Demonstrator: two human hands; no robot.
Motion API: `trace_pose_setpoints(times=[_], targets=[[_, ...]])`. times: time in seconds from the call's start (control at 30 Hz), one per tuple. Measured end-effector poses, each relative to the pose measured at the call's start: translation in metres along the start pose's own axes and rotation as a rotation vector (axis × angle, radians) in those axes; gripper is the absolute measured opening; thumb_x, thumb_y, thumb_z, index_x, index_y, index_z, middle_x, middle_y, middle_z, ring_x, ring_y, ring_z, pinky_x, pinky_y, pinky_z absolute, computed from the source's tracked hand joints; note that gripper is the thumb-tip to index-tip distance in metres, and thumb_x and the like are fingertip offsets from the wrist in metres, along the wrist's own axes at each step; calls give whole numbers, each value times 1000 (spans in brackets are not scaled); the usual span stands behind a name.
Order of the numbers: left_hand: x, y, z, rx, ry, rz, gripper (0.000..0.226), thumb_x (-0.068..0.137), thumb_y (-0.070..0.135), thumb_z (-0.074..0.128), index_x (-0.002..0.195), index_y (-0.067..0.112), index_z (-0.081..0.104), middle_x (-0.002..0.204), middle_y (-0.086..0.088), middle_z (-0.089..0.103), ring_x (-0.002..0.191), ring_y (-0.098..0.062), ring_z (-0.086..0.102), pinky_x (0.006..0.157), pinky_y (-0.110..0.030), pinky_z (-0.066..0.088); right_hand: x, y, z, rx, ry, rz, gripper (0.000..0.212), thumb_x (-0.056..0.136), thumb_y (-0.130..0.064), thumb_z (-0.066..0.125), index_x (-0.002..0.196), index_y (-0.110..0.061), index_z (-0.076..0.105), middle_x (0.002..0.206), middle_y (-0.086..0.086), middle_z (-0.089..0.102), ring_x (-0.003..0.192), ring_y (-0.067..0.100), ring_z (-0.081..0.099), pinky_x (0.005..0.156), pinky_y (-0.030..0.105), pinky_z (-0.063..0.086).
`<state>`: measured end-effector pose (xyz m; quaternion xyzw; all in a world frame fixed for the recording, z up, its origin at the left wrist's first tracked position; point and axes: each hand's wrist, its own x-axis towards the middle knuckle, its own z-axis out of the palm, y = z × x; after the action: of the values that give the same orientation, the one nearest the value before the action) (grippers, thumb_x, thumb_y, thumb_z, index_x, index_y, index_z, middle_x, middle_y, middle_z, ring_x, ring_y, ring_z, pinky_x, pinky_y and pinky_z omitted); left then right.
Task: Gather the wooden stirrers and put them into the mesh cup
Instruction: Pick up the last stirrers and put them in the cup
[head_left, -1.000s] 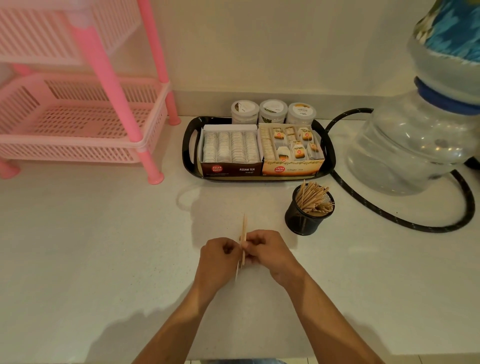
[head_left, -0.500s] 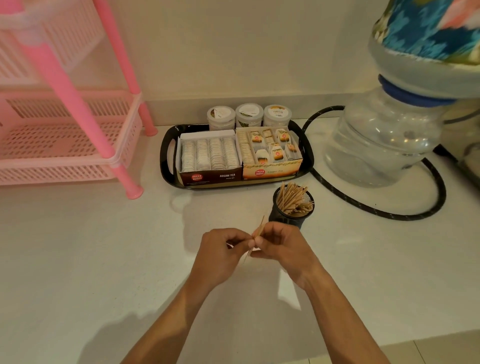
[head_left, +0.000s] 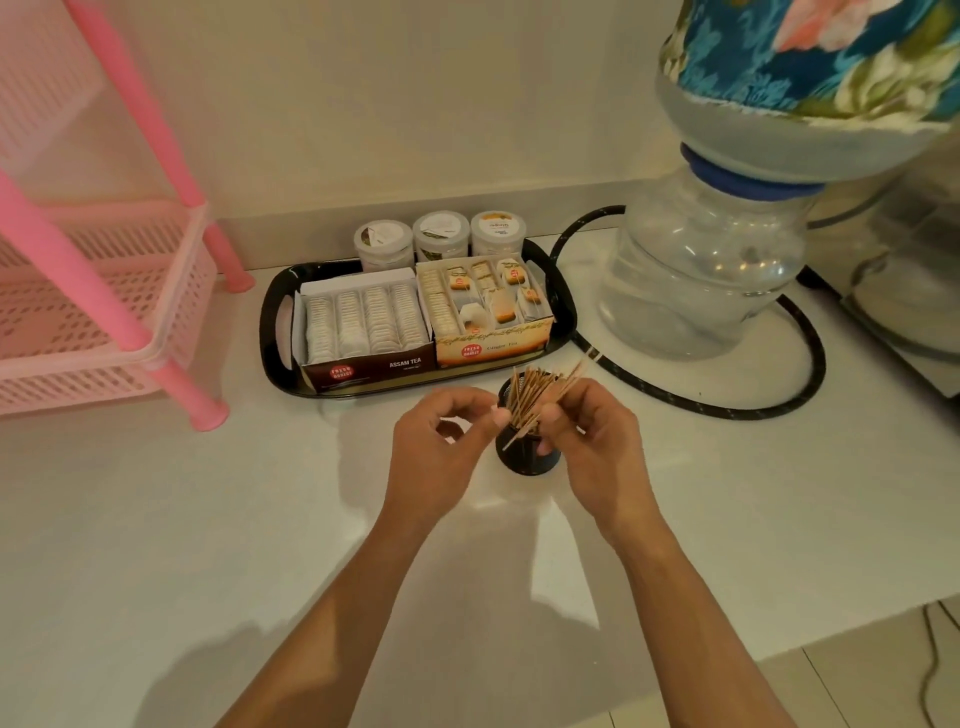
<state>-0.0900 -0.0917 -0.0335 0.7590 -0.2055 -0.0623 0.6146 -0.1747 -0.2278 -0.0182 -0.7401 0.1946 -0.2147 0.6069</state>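
Grip of the right hand (head_left: 592, 441): closed between thumb and fingers on a small bundle of wooden stirrers (head_left: 558, 392), held in the air right over the mesh cup (head_left: 527, 457). Grip of the left hand (head_left: 441, 441): loosely curled, fingertips touching or nearly touching the lower end of the bundle; whether anything is pinched there cannot be told.

Long axis of the held bundle is noted as tilted, upper end pointing up and away to the right, lower end down and to the left, beside the cup's rim. Cup is seen upright on the white desk (head_left: 156, 519), between the two hands and just in front of the black tray (head_left: 275, 332) of tea boxes, already crowded with stirrers. Right hand is judged the nearer and the one carrying the load.

Next move is judged to need the bundle tipped more upright so the lower ends clear the rim. No loose stirrers are seen on the desk.
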Motion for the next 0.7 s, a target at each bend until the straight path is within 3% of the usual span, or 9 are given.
trace_pose_setpoints(times=[0.13,0.3,0.43,0.53,0.63,0.7], targets=[[10,-15,6,92,15,-126,30,86,26,72,114,26,61,116,8,64,97,-3,60,70,-7,46,18,-7,-3,-11,201,-67,23,94,-11,62,86,-33,61,85,-15,68,82,0,66,68,14,52],[9,-33,19,166,-185,-165,76,80,21,79,143,26,37,144,6,45,128,-10,44,102,-31,46,34,4,1,-168,261,-70,11,94,-18,63,91,-28,62,92,-6,66,86,10,60,74,21,48],[11,-39,30,188,-236,-154,95,75,28,84,148,35,23,150,8,39,138,-11,36,113,-40,37,33,21,10,-357,208,-4,10,92,-20,67,98,-28,65,99,-4,61,91,6,55,72,6,43],[16,-42,34,185,-266,-124,103,72,32,86,149,37,18,150,10,38,139,-11,34,114,-45,34,31,31,14,-496,196,-57,13,87,-18,73,99,-23,72,103,-14,60,111,20,53,89,23,46],[21,-41,37,202,-302,-118,108,70,35,86,151,38,13,152,11,35,140,-13,33,115,-45,32,30,34,15,-540,199,-19,29,83,-21,77,111,-25,72,132,-9,55,131,16,36,103,25,33],[23,-42,38,196,-312,-118,110,71,34,86,151,38,11,152,11,35,140,-12,33,116,-43,32,28,34,13,-474,199,-10,39,82,-20,79,119,-28,68,140,-8,49,136,13,31,105,22,33]])
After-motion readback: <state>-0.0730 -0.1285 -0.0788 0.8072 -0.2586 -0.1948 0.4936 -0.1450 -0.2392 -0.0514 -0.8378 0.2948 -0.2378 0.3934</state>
